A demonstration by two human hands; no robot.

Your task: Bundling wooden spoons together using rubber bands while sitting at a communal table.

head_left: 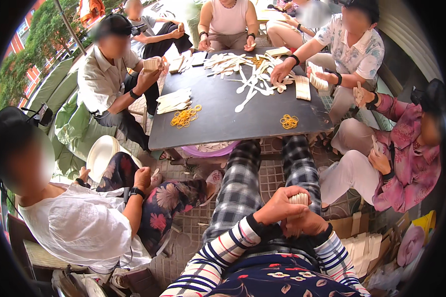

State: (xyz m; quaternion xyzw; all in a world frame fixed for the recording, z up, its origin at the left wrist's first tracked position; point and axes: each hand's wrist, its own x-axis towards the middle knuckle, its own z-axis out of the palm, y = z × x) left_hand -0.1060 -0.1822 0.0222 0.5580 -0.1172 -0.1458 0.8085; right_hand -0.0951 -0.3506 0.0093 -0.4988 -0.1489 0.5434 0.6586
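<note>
Both hands meet over the lap: the left hand [277,207] curls around a bundle of wooden spoons [298,199], the right hand [307,222] clasping it from below. Beyond, the black table [223,123] holds 2 rubber-band heaps [185,117] and many loose spoons [250,81], so much bundling seemingly remains.

A pale bundle of flat wooden sticks [299,199] is held upright at the lower centre-right of the frame. Only its rounded top ends are seen above the closed fingers.

Bright even daylight, soft shadows, fisheye-bent edges.
</note>
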